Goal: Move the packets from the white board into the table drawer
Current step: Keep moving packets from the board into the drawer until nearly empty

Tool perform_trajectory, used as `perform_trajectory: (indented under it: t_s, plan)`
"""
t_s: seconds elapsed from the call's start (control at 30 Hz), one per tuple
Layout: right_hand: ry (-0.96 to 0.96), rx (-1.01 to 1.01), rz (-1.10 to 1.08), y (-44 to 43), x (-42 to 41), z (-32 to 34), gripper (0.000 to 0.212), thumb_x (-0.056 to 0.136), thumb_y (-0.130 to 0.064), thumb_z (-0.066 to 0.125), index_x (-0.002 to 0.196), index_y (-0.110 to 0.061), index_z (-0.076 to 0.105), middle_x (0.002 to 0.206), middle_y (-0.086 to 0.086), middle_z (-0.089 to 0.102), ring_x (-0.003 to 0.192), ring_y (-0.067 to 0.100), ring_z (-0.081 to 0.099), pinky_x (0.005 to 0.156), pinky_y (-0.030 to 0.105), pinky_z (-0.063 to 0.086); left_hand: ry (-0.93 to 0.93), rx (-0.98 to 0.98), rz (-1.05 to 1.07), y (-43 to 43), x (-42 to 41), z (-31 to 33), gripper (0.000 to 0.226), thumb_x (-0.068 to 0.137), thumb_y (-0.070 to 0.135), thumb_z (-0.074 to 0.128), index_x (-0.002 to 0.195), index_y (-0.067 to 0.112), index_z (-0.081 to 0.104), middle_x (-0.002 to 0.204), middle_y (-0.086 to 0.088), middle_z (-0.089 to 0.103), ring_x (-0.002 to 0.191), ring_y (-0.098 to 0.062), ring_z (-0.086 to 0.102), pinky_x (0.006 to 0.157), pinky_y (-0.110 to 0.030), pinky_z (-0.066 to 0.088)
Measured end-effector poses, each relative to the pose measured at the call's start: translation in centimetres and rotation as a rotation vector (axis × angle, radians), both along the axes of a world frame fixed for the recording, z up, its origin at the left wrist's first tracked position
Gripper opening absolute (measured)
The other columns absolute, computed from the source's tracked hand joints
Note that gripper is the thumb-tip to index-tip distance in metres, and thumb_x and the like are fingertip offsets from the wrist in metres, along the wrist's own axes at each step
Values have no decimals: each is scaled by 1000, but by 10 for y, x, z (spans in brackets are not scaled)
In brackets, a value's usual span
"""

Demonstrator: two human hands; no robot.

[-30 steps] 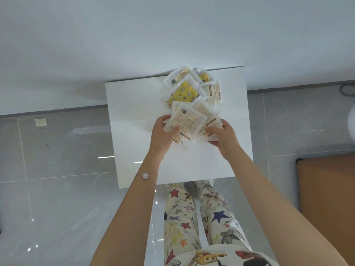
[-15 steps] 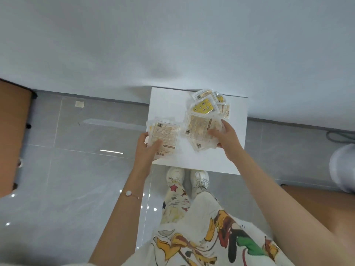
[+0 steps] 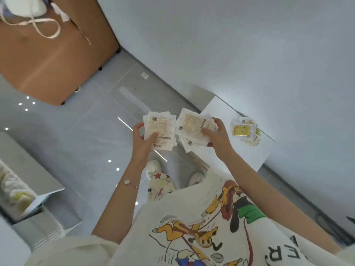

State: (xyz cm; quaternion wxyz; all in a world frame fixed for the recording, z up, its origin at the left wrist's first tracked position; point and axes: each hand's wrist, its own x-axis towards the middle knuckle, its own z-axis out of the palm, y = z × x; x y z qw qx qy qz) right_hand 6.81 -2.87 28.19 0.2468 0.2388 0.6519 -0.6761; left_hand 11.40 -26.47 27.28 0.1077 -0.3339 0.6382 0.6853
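Head view: both hands hold packets over the floor.
Left hand (image 3: pixel 143 140) pinches a packet stack (image 3: pixel 161 129), right hand (image 3: pixel 217 138) grips a second stack (image 3: pixel 192 127); loose packets (image 3: pixel 245 131) lie on white board (image 3: pixel 249 156), just right of that grip.

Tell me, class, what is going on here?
A person is holding packets up, clear of the white board. The left hand grips one stack of white packets, and the right hand grips a second stack. A few yellow packets lie on the board.
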Motion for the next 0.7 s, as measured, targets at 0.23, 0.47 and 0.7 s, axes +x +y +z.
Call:
perform_trajectory:
  t_s: [0.23,0.47,0.7]
  plan:
    - [63,27,222,-126,-18,11,39,90,-7,60,123,-19,43,119,7,60,103,29,66,72,43,58,40,20,234,-113,33,10,46,91,8,63,119,33,38,106,-5,68,95,-25,69,76,-37,58]
    - [39,12,262,-260,-23,14,40,90,-7,60,123,-19,41,113,2,64,96,23,69,68,36,58,24,30,366,-220,64,12,46,91,11,64,122,31,37,107,-9,68,95,-27,69,81,-43,57]
    - [34,-24,379,-372,-31,24,44,90,-3,57,130,-10,39,116,8,63,94,23,68,65,35,59,45,49,538,-304,66,18,46,90,10,64,120,34,37,108,-6,68,97,-28,69,83,-45,58]
